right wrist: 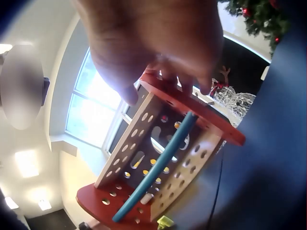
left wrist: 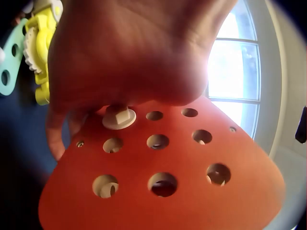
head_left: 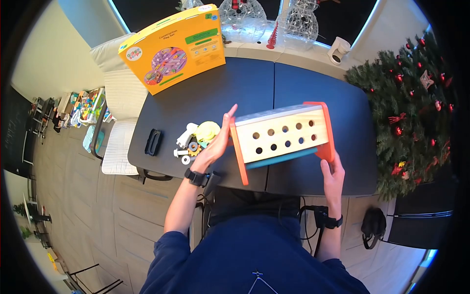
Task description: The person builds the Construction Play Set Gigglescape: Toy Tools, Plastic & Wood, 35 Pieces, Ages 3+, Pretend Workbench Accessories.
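Note:
A wooden toy workbench is held tilted over the table, its pale side with two rows of holes facing the person. It has red end panels, a grey top and a blue-green rod. My left hand presses along the left end panel, fingers extended. A white bolt sits in a hole of that panel, right by the palm. At the other end my right hand grips the right end panel, thumb on one side and fingers on the other.
Toy pieces, among them a yellow one and white bolts, lie on the dark table left of the left hand. A black tray lies farther left. A yellow box stands at the back; a decorated tree is at right.

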The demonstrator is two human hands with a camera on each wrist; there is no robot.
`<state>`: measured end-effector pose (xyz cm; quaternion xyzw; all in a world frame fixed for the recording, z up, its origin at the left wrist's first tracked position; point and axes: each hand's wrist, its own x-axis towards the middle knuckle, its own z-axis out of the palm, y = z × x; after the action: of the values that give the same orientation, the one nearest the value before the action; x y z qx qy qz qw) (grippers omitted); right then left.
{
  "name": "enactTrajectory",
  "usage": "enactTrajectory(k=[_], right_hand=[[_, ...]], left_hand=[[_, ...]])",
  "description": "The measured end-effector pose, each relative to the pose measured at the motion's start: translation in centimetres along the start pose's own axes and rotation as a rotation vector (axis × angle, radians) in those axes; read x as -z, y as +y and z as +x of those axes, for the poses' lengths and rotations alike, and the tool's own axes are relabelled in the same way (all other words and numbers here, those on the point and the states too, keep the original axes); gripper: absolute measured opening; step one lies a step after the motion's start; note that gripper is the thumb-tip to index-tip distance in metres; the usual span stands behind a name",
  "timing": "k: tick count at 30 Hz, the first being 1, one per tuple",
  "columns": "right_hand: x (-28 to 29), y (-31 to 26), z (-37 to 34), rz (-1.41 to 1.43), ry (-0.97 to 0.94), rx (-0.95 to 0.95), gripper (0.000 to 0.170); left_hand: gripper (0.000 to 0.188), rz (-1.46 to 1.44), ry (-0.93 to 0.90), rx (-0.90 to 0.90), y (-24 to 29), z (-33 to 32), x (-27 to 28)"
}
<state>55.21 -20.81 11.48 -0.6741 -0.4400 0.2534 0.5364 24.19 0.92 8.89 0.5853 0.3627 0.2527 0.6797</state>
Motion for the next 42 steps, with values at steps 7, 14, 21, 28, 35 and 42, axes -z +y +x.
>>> enactTrajectory(k=[7, 14, 21, 28, 35, 42], right_hand=[[-0.9, -1.4, -0.8, 0.137, -0.028, 0.059, 0.061], [-1.5, -2.1, 0.9, -0.036, 0.001, -0.062, 0.044], [-1.4, -1.3, 3.9, -0.151, -0.097, -0.088, 0.037], [-1.6, 0.5, 6.7, -0.228, -0.143, -0.058, 0.037], [-1.9, 0.8, 8.7, -0.243, -0.177, -0.077, 0.04], [-2.1, -0.3, 8.9, -0.314, -0.173, -0.147, 0.042]], left_hand=[[0.102, -0.027, -0.082, 0.261, -1.6, -3.4, -1.8], [0.114, -0.143, -0.249, 0.482, -5.1, -3.8, -1.6], [0.119, -0.051, -0.198, 0.536, -4.4, -5.5, -2.4], [0.088, -0.053, -0.059, 0.53, -2.2, -7.2, -2.9], [0.031, 0.577, 0.287, 0.384, 0.6, -10.8, 4.2], [0.034, 0.853, 0.474, 0.548, -1.4, -11.6, 7.1]])
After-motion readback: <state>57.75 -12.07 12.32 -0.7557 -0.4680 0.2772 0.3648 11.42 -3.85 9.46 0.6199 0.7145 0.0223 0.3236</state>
